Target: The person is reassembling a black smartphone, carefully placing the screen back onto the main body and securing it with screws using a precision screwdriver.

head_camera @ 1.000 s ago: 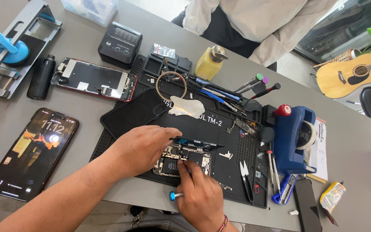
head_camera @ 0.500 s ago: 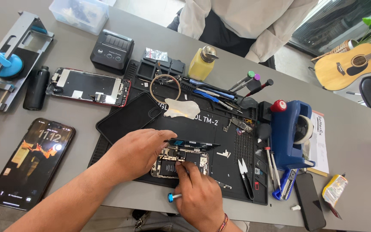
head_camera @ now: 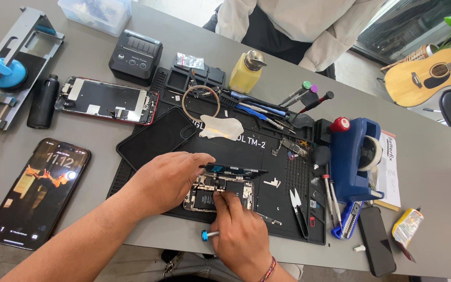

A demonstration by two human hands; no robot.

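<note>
Left hand: our left hand (head_camera: 165, 180) lies palm down over the left end of the opened phone (head_camera: 219, 190), fingers loosely curled, fingertips at the edge of the lifted screen (head_camera: 234, 170) — whether it grips or only steadies, we cannot tell.
Right hand: our right hand (head_camera: 240, 230) is closed around a small screwdriver (head_camera: 208, 235) (only its blue cap end shows, poking out to the left), with the fingers pressed down onto the phone's insides.
Opened phone: it sits on the near middle of the black work mat (head_camera: 283, 209), between our two hands, its screen tilted up along the far edge.
On the mat: a white pick-shaped piece (head_camera: 221, 127), a ring of tape (head_camera: 200, 101), small snips (head_camera: 297, 206) and a row of pens and drivers (head_camera: 267, 110).
Left of the mat: a dark phone with a lit screen (head_camera: 38, 190), and a red-edged display panel (head_camera: 105, 100) lying face down.
Right of the mat: a blue tape dispenser (head_camera: 355, 156).
Far side: a yellow pump bottle (head_camera: 245, 73), a black label printer (head_camera: 135, 56) — and another person's white sleeve (head_camera: 319, 36) across the table.
</note>
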